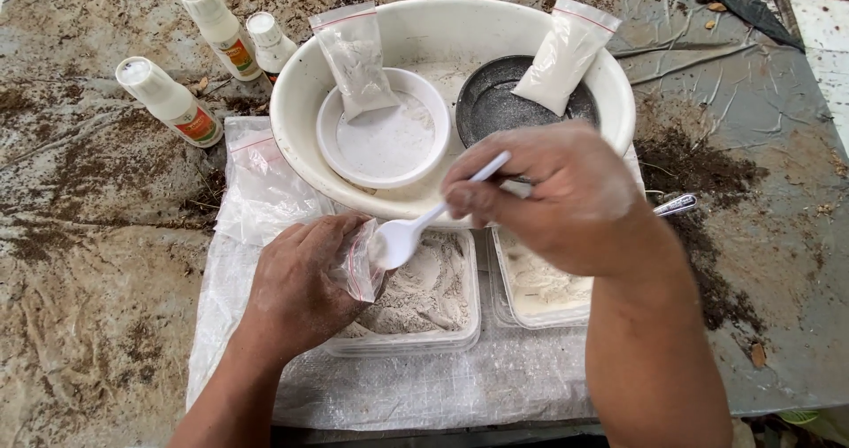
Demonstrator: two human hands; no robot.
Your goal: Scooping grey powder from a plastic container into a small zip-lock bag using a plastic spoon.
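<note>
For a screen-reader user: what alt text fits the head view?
A right hand tips a white plastic spoon into a small clear bag held by the left hand, above a tray of pale powder; a white basin sits behind.

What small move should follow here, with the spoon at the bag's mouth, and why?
Probably tip the white plastic spoon so its powder slides into the small zip bag. The right hand holds the spoon's bowl right at the bag's opening, the left hand holds that bag over the clear tray of grey-white powder, so spills would likely land in the tray.
</note>
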